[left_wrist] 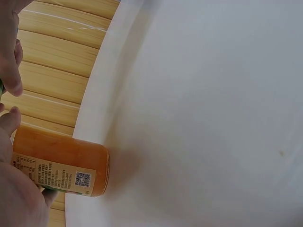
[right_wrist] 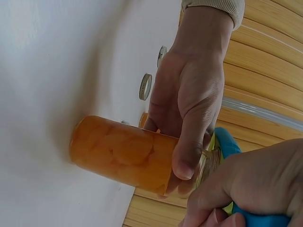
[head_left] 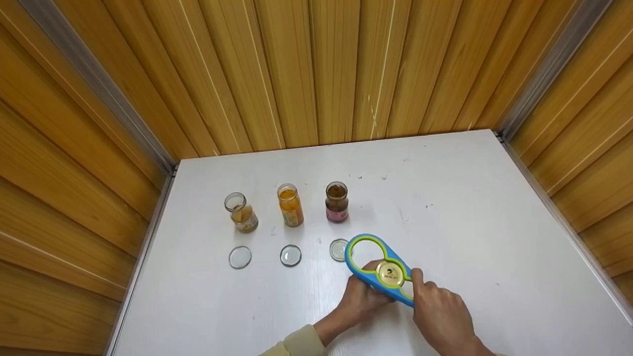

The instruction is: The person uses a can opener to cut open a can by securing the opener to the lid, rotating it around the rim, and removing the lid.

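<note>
My left hand (head_left: 363, 299) grips a glass jar (right_wrist: 123, 151) of orange fruit pieces round its upper part, with the thumb across the front. A paper label with a square code faces the left wrist view on this jar (left_wrist: 59, 165). Its gold lid (head_left: 390, 273) shows through an opening of a blue and lime-green jar opener (head_left: 381, 247). The opener's handle end is gripped by my right hand (head_left: 442, 314). Whether the jar's base touches the table cannot be told. The lid is mostly hidden by fingers in the right wrist view.
Three lidless jars stand in a row behind: a pale one (head_left: 244, 220), an orange one (head_left: 292, 210) and a brown one (head_left: 337, 207). In front lie three loose lids (head_left: 240, 257), the right one partly behind the opener. Wood-patterned walls (head_left: 336, 74) border the white table (head_left: 198, 306).
</note>
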Motion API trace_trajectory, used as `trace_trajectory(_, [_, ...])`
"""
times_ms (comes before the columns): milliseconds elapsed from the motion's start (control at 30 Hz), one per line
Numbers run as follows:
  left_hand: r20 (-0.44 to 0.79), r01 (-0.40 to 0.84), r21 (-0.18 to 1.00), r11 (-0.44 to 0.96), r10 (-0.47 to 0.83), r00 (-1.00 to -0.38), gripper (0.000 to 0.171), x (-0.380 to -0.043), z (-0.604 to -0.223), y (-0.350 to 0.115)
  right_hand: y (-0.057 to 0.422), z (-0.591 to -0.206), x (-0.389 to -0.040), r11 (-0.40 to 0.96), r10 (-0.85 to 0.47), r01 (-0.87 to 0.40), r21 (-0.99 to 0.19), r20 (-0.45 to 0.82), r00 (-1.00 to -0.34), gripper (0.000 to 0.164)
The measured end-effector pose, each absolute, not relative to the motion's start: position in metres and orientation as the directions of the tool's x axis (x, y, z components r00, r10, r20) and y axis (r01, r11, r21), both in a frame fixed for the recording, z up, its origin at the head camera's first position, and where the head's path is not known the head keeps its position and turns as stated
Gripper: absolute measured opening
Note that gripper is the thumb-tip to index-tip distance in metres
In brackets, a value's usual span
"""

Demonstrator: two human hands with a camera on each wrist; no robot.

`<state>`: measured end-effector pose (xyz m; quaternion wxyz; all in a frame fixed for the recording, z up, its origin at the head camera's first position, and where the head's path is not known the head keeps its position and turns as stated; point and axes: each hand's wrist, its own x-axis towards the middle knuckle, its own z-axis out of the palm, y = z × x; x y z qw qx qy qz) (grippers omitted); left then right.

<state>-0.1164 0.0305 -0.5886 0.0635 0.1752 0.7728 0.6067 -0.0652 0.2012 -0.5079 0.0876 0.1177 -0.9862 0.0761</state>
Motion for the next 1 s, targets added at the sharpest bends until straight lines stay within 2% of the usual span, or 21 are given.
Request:
trace_trajectory(167, [0.172,0.245,0.961,0.13,0.413,-0.894,0.058,-0.12,-0.589,0.028,0.208,-0.51,-0.067,0.95,-0.264,-0.294,-0.107,0.23,-0.937,0.055])
trace_trajectory(300, [0.174,0.241,0.968,0.068,0.509,-0.843,0.059,-0.126,-0.587,0.024,0.216,-0.51,-0.072,0.939,-0.314,-0.336,-0.067,0.222,-0.923,0.05])
trace_trajectory(433, [0.146,0.22,0.975,0.042,0.627,-0.765,0.059,-0.135,-0.584,0.017,0.226,-0.508,-0.079,0.924,-0.37,-0.381,-0.032,0.176,-0.912,0.049])
trace_trajectory(600, [0.164,0.318,0.945,0.078,0.729,-0.665,0.054,-0.147,-0.583,0.013,0.241,-0.508,-0.093,0.869,-0.488,-0.495,0.007,0.186,-0.853,0.05])
trace_trajectory(700, [0.107,0.325,0.936,0.133,0.774,-0.624,0.053,-0.152,-0.581,0.012,0.251,-0.512,-0.102,0.816,-0.561,-0.578,-0.018,0.212,-0.8,0.05])
trace_trajectory(833, [-0.005,0.266,0.945,0.188,0.825,-0.565,0.052,-0.157,-0.578,0.012,0.261,-0.517,-0.112,0.747,-0.63,-0.659,-0.083,0.23,-0.742,0.053])
trace_trajectory(1000, [-0.068,0.168,0.971,0.172,0.865,-0.496,0.051,-0.163,-0.575,0.012,0.268,-0.519,-0.119,0.697,-0.672,-0.706,-0.127,0.229,-0.704,0.055])
